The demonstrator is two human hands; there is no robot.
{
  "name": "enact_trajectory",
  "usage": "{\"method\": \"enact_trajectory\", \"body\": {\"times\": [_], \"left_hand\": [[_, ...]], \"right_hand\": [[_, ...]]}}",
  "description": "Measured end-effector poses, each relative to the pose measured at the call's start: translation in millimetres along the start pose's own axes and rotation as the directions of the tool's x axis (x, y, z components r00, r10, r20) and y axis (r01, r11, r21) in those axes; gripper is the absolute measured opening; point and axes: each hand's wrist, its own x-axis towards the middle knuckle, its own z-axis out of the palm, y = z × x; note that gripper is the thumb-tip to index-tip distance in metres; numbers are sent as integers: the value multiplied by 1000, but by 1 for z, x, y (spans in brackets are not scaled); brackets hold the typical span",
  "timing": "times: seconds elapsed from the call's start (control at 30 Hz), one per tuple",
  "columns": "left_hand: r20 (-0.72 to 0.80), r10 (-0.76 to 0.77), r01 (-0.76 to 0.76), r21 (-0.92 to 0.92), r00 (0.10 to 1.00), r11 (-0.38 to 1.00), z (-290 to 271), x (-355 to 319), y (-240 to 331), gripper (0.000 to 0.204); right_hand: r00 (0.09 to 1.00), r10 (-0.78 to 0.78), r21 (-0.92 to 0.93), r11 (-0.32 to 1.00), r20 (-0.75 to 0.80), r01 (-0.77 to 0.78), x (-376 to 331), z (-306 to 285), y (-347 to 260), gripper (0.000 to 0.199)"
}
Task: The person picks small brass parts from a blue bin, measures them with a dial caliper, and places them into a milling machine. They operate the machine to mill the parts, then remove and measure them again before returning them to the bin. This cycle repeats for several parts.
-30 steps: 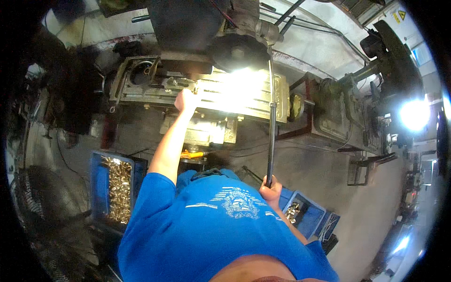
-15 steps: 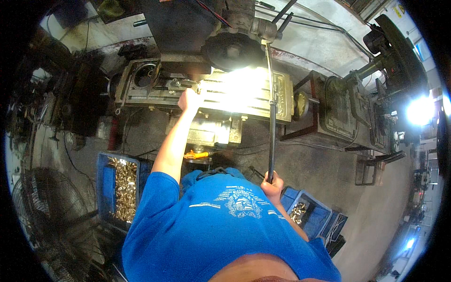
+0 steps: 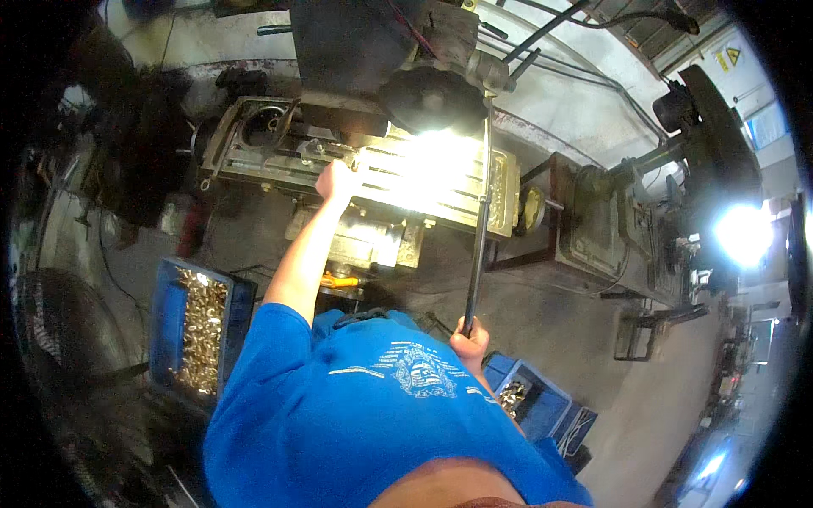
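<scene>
My right hand (image 3: pixel 470 339) is wrapped round the dark lower end of a long lever (image 3: pixel 479 254), which runs up to the head of a milling machine. Farther off, my left hand (image 3: pixel 336 179) is closed at the front of the slotted machine table (image 3: pixel 500 190), beside a small clamping fixture (image 3: pixel 320 151). What its fingers hold is hidden. Behind the table hangs a dark round cutter or disc (image 3: pixel 434 100). Strong glare washes out the table's middle.
A blue crate (image 3: pixel 161 326) of shiny brass-coloured metal parts stands at my left, a smaller blue bin (image 3: pixel 546 402) with similar parts at my right. An orange handle (image 3: pixel 340 280) sits below the table. Another machine (image 3: pixel 601 224) stands to the right, a fan (image 3: pixel 63 347) to the left.
The view has turned slightly, so the scene sits a little differently in the picture. Both hands keep their places, the right one still on the lever.
</scene>
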Motion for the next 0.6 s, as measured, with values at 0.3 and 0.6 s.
{"method": "enact_trajectory", "body": {"times": [0.3, 0.6], "left_hand": [[-7, -2, 2, -6, 1000, 1000, 3, 3, -7, 58], [-34, -9, 8, -15, 999, 1000, 5, 2, -8, 59]], "right_hand": [[1000, -23, -55, 998, -12, 22, 6, 0, 5, 11], [1000, -8, 87, 996, 22, 6, 10, 0, 14, 19]]}}
